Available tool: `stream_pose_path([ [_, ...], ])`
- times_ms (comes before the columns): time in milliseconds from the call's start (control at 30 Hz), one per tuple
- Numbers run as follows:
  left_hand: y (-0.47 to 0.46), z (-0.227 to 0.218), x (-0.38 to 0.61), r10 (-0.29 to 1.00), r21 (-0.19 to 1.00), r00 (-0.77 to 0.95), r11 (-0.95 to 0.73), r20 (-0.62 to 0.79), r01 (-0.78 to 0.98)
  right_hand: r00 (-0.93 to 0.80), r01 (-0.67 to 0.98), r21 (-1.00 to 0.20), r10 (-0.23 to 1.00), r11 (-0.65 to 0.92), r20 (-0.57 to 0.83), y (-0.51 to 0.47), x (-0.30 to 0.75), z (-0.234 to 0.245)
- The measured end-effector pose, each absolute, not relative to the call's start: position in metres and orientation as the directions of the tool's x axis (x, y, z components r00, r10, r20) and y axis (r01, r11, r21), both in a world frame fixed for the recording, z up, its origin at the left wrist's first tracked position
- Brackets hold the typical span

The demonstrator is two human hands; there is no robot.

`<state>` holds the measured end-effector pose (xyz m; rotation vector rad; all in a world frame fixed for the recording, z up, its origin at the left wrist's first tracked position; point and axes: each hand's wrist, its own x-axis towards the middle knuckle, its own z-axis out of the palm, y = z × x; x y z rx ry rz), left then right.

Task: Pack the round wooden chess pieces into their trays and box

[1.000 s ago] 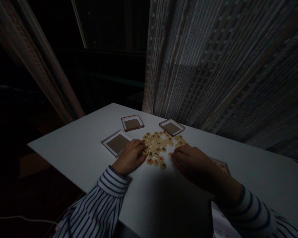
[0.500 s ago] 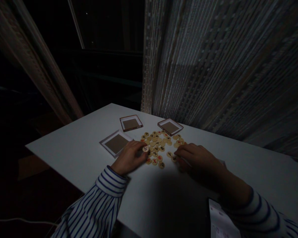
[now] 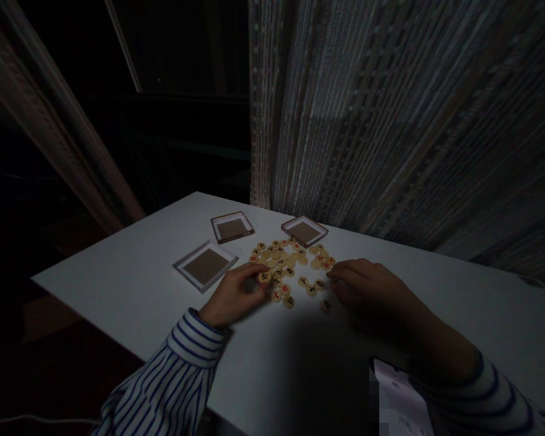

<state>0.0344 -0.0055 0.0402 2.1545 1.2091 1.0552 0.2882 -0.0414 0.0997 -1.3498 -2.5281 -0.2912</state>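
- Left hand (image 3: 234, 293): thumb and index finger clamped on one round piece (image 3: 265, 277), its dark mark facing up; held at the left side of the pile.
- Right hand (image 3: 376, 293): fingers curled downward near the loose pieces; fingertips in shadow, so whether they are together, apart or gripping something could not be determined.
- Pile (image 3: 279, 257): pale round pieces, packed close, on the middle of the worktop (image 3: 118, 266); marks black or red, some faces plain.
- Right cluster (image 3: 322, 257): smaller, just beyond the right fingertips; a narrow gap divides it from the pile.
- Loose pieces (image 3: 311, 290): three near one another between the hands; a single piece (image 3: 326, 306) lies apart, closer to the wearer.
- Left tray (image 3: 188, 278): brown base, pale rim; its right corner is near the left hand.
- Far-left tray (image 3: 236, 237) and far-right tray (image 3: 294, 238): both toward the far edge, well apart from each other; the latter sits just behind the pile.
- Edges: left edge slants well away from the left tray; far edge runs before the curtain (image 3: 322, 121).
- Room: broad stretch of worktop left of the trays, another beyond the right hand; shadowed strip between the forearms; tightest space among the pieces.
- Phone (image 3: 402, 399): lit screen, bottom of view, beside the right sleeve (image 3: 485, 381); digits unreadable.
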Motion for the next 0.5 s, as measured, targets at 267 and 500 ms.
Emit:
stream_pose_path([
  [267, -0.005, 0.036, 0.041, 0.857, 0.748, 0.331, -0.509, 0.395, 0.426, -0.449, 0.870, -0.018, 0.808, 0.492, 0.383, -0.043, 0.303, 0.105],
  [500, -0.007, 0.044, 0.046, 0.885, 0.838, 0.296, -0.446, 0.359, 0.316, -0.453, 0.861, -0.013, 0.776, 0.509, 0.439, -0.044, 0.315, 0.116],
])
